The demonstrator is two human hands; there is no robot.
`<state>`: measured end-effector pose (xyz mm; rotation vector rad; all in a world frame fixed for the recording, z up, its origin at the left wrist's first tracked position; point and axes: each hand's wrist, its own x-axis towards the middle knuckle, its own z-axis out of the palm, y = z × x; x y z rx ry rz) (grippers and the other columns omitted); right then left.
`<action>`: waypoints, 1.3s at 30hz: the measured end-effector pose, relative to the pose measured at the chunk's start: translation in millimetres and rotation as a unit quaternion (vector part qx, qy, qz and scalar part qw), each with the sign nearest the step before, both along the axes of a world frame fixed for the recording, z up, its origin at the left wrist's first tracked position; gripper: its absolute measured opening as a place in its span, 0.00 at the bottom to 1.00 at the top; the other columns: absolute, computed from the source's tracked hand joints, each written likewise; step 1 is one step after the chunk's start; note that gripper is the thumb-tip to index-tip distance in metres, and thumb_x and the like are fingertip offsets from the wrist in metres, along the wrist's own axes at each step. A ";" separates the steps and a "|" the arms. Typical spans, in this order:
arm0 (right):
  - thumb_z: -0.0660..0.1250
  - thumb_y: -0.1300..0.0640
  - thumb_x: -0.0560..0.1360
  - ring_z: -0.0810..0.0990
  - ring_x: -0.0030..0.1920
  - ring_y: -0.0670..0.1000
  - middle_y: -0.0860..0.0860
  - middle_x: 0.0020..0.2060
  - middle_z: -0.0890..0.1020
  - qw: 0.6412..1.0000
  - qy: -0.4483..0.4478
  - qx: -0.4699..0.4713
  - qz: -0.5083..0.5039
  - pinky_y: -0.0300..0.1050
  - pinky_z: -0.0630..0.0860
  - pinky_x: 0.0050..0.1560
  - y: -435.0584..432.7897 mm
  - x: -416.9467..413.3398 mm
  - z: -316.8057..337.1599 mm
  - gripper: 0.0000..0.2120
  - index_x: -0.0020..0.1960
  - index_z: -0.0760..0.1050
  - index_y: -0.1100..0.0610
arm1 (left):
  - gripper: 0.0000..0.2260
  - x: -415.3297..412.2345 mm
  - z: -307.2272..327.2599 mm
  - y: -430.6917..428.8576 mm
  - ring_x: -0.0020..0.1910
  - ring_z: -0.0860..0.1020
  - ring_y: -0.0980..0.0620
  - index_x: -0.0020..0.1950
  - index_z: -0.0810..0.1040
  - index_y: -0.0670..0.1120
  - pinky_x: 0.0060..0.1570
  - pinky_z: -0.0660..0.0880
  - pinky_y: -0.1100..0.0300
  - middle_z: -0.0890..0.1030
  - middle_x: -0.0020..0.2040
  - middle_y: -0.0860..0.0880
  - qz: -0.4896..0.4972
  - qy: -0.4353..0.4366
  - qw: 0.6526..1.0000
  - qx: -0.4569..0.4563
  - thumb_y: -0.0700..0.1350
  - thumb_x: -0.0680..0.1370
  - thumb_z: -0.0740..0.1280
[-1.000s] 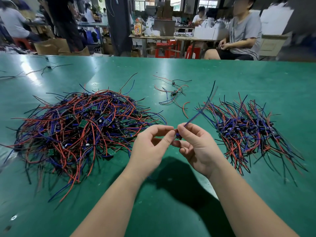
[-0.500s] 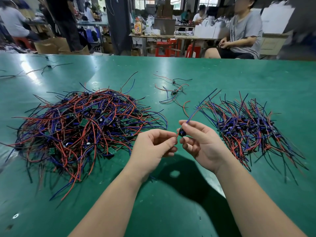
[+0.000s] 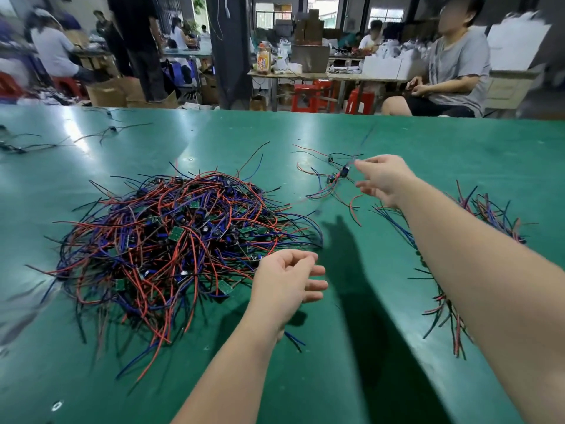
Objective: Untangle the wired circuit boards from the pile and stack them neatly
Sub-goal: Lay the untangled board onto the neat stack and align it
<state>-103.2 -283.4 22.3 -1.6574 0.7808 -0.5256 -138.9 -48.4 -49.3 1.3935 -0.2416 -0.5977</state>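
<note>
While the left hand (image 3: 287, 280) hovers just off the near right edge of the big tangled pile (image 3: 171, 240), its fingers are loosely curled and hold nothing. The pile is red, blue and black wires with small green boards mixed in, and lies left of centre on the green table (image 3: 382, 347). The right hand (image 3: 383, 179) is stretched out far, right of centre, with fingers spread apart and blurred. Just left of its top fingertip sits one wired board (image 3: 345, 172) with a blue part, at the small loose bunch (image 3: 324, 191) of wired boards. A thin blurred wire runs up and away from that spot; I cannot tell if the fingertip touches it. The sorted stack (image 3: 486, 209) of wired boards lies at the right, partly hidden behind the right forearm, wires fanning near and far. A few stray wires (image 3: 107, 131) lie far left. Beyond the table a seated person (image 3: 452, 65) and red stools (image 3: 308, 97) show.
</note>
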 end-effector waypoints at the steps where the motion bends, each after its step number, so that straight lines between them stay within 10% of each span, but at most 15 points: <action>1: 0.67 0.58 0.77 0.76 0.41 0.52 0.54 0.42 0.76 0.998 0.041 -0.054 -0.005 0.44 0.77 0.43 -3.7 5.7 -4.9 0.08 0.54 0.73 0.60 | 0.05 -0.4 -1.2 -0.2 0.29 0.81 0.53 0.46 0.78 0.43 0.28 0.77 0.63 0.82 0.37 0.46 -0.006 -0.004 1.000 0.009 0.37 0.79 0.63; 9: 0.67 0.60 0.72 0.80 0.39 0.50 0.50 0.35 0.82 0.936 0.091 -0.271 0.204 0.42 0.75 0.42 81.2 1.6 -42.7 0.05 0.41 0.80 0.52 | 0.06 -9.7 -3.4 -4.9 0.24 0.78 0.55 0.39 0.78 0.45 0.25 0.75 0.63 0.81 0.31 0.48 -0.019 -0.083 0.995 0.049 0.38 0.76 0.66; 12: 0.66 0.57 0.69 0.75 0.40 0.50 0.54 0.38 0.79 0.882 0.128 -0.287 0.353 0.42 0.70 0.41 122.5 -13.2 -57.0 0.12 0.47 0.80 0.63 | 0.04 -6.7 -1.1 -0.6 0.24 0.76 0.56 0.35 0.80 0.46 0.31 0.78 0.58 0.79 0.25 0.52 0.074 -0.195 0.978 0.023 0.44 0.70 0.69; 17: 0.61 0.63 0.74 0.71 0.37 0.48 0.50 0.35 0.71 0.948 0.056 -0.182 0.255 0.38 0.73 0.39 135.7 -33.7 -76.0 0.09 0.37 0.67 0.55 | 0.04 -1.7 -1.1 4.2 0.29 0.76 0.54 0.36 0.80 0.49 0.38 0.79 0.50 0.78 0.27 0.54 0.136 -0.253 0.957 0.026 0.46 0.70 0.67; 24: 0.62 0.60 0.72 0.70 0.39 0.52 0.45 0.29 0.67 0.804 0.159 -0.498 0.284 0.47 0.67 0.45 128.2 -30.3 -69.9 0.15 0.29 0.61 0.52 | 0.05 -0.6 -5.5 3.8 0.34 0.79 0.50 0.37 0.79 0.47 0.40 0.78 0.53 0.80 0.29 0.50 0.137 -0.282 0.944 0.101 0.46 0.71 0.66; 30: 0.72 0.59 0.71 0.77 0.34 0.44 0.44 0.32 0.80 0.940 -0.026 -0.296 0.164 0.34 0.71 0.39 110.6 -38.7 -59.4 0.06 0.37 0.79 0.52 | 0.06 2.9 -4.2 5.1 0.33 0.76 0.52 0.39 0.78 0.49 0.39 0.74 0.53 0.78 0.31 0.52 0.222 -0.203 0.953 0.040 0.43 0.75 0.66; 35: 0.72 0.60 0.71 0.80 0.34 0.46 0.49 0.30 0.83 0.969 -0.134 -0.183 0.100 0.41 0.76 0.40 97.6 -65.5 -39.7 0.07 0.36 0.79 0.51 | 0.06 3.5 -0.5 6.9 0.33 0.71 0.57 0.43 0.74 0.50 0.37 0.69 0.60 0.75 0.36 0.53 0.298 -0.200 0.933 -0.036 0.40 0.76 0.64; 39: 0.66 0.64 0.75 0.85 0.40 0.53 0.53 0.38 0.85 0.970 -0.225 -0.029 0.090 0.42 0.76 0.38 91.2 -92.8 -21.7 0.10 0.37 0.74 0.54 | 0.14 5.4 -4.4 7.1 0.47 0.68 0.52 0.53 0.73 0.49 0.52 0.66 0.59 0.73 0.49 0.53 0.292 -0.299 0.904 0.089 0.34 0.71 0.65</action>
